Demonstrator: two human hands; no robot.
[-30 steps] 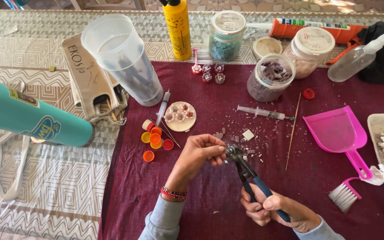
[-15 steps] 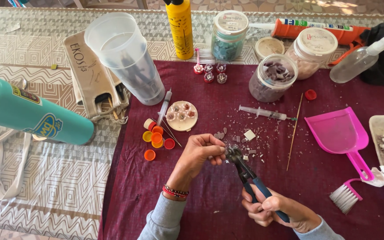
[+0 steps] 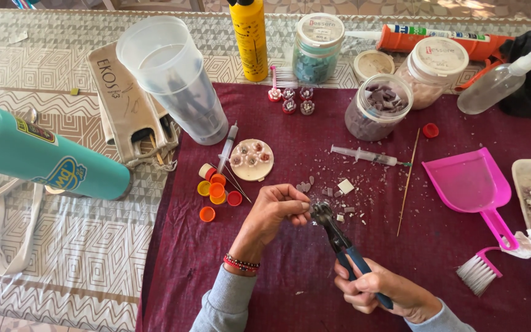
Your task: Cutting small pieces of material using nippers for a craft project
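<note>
Left hand fingers pressed together, pinching a small tile piece at the nipper head; piece too small to make out clearly; right hand wrapped tight round the blue handles of the tile nippers, head pointing up-left toward the left fingertips; both over the maroon cloth on the table. Tile chips scattered just above the hands; small pale square tile among them. Coloured bottle caps clustered left of the left hand; round disc with small flowers above them; syringe lying right of the disc; thin wooden skewer beside it. Packaging: open clear jar of purple pieces top centre; jar of teal pieces with white round lid label; yellow bottle left of it; teal flask with yellow-blue sticker lying far left. Pink dustpan and brush at right.
</note>
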